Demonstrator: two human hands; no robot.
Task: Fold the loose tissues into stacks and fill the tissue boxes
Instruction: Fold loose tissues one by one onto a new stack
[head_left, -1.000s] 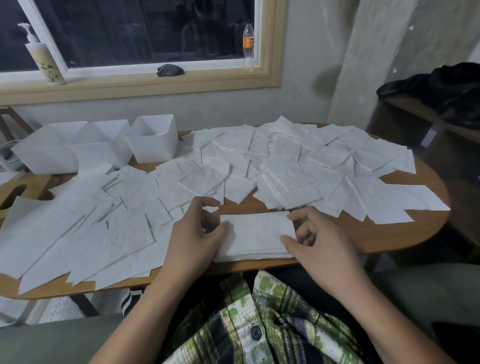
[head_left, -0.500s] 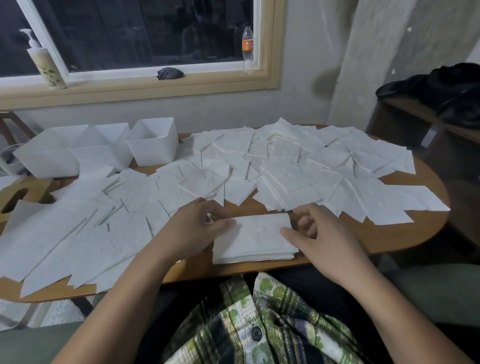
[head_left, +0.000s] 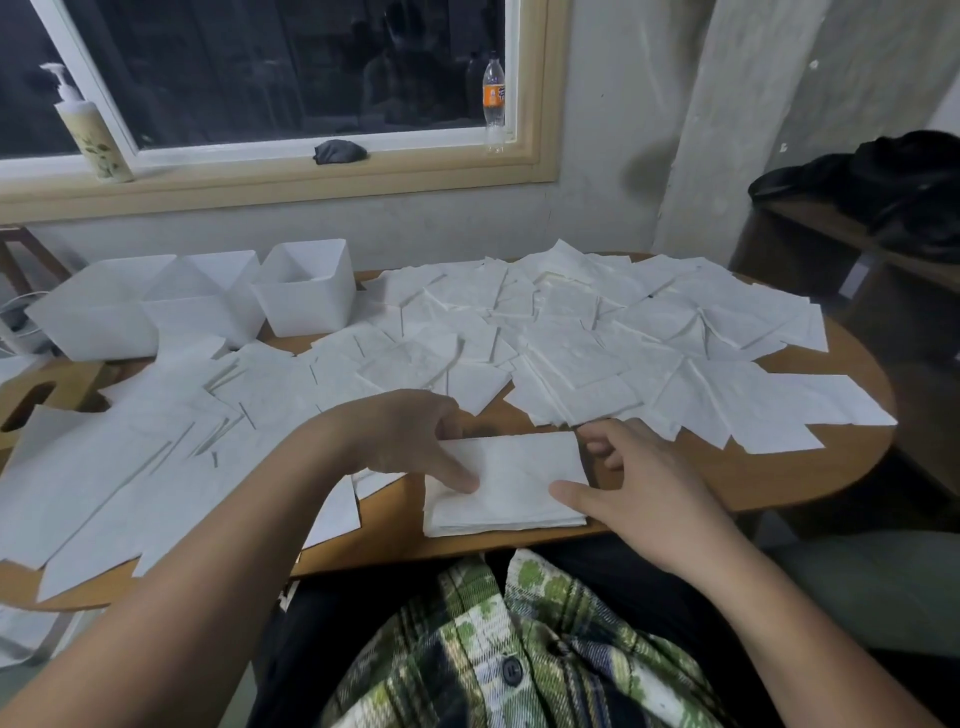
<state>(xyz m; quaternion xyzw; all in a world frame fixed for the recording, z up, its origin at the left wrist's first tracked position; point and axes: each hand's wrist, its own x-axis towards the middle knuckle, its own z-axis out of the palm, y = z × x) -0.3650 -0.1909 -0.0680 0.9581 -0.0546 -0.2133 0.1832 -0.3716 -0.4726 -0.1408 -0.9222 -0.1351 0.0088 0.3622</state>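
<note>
Stack: folded tissues (head_left: 511, 486) lie at the near edge of the table (head_left: 753, 478), between your two hands.
Left hand (head_left: 405, 441): thumb lies flat on the stack's left top and fingers curl at its far corner. Cannot tell if they pinch any sheets.
Right hand (head_left: 644, 488): thumb is against the stack's right edge, fingers loosely curled, grasping nothing.
Handling (judged): very light and limp. Layers will slide and fan, and the paper tears easily.
Hold: take both short ends, thumbs on top and fingers under. Squeeze gently and lift level.
Boxes (head_left: 306, 291): well beyond your left hand.
Loose tissues (head_left: 571, 338): just past both hands.
</note>
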